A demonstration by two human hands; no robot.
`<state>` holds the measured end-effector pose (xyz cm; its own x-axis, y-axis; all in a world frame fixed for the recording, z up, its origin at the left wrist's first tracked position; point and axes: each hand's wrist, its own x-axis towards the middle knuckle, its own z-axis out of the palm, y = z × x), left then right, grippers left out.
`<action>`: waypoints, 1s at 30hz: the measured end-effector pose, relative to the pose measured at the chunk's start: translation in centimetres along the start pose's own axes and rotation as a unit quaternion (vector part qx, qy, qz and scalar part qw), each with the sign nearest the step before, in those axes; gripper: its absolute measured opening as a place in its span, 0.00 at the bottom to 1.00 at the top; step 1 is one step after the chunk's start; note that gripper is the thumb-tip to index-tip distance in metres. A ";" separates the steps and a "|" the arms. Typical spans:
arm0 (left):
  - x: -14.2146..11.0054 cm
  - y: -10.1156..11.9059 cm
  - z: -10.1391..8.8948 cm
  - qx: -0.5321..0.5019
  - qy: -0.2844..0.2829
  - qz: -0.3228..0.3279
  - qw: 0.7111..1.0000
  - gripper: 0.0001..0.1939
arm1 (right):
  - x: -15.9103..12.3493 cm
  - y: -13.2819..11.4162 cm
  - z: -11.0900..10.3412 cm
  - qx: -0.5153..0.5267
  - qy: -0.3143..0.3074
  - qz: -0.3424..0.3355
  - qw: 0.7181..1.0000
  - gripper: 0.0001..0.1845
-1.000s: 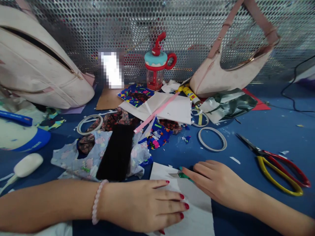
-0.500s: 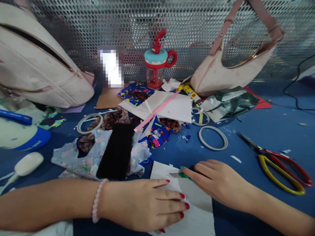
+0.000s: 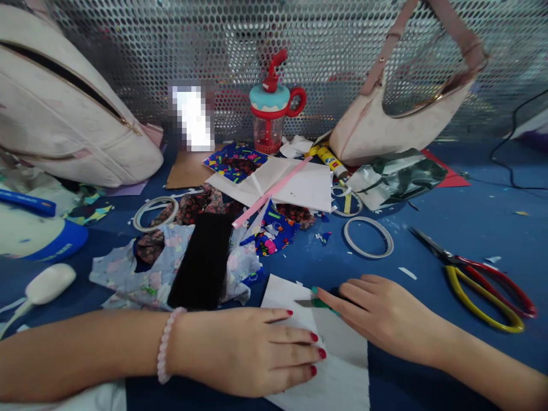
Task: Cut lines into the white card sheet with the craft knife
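Note:
My left hand [image 3: 252,354] lies flat, fingers together and stretched out, pressing a white sheet of paper [image 3: 338,365] onto the blue table. My right hand [image 3: 381,314] rests on the sheet's right side, its fingers closed on a small green-handled cutter [image 3: 317,303] whose blade tip touches the paper near its top edge. A pink bead bracelet [image 3: 165,354] circles my left wrist.
Yellow-and-red scissors [image 3: 479,279] lie at the right. Tape rings [image 3: 368,237] [image 3: 154,212], a black strip [image 3: 203,260] on floral fabric, paper scraps, a glue stick [image 3: 331,161], a red-lidded cup [image 3: 272,111] and two pale bags [image 3: 64,108] [image 3: 398,120] stand before a perforated metal wall.
Both hands stay nearly still on the paper; the view shifted slightly, with no clear change in grip.

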<state>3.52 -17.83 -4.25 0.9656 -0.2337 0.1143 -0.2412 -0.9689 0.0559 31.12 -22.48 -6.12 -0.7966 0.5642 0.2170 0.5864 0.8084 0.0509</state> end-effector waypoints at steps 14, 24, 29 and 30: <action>-0.7 -1.2 -0.3 0.012 -0.014 -0.019 1.000 0.23 | -0.1 0.5 -0.6 -0.008 -0.053 0.016 0.998 0.25; -0.7 -1.7 0.0 0.032 0.056 -0.092 0.994 0.20 | -0.3 1.2 -0.7 -0.027 -0.036 0.036 0.998 0.23; -0.9 -1.8 0.4 0.032 0.066 -0.096 0.993 0.19 | -0.3 1.4 -0.8 -0.024 -0.026 0.032 0.999 0.22; -0.9 -1.8 0.4 0.031 0.063 -0.092 0.993 0.18 | -0.3 1.4 -0.7 -0.023 -0.023 0.029 0.999 0.22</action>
<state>3.13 -15.87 -4.88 0.9720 -0.0432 0.2311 -0.0505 -0.9984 0.0259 32.30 -21.62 -5.39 -0.7659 0.6184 0.1762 0.6376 0.7658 0.0836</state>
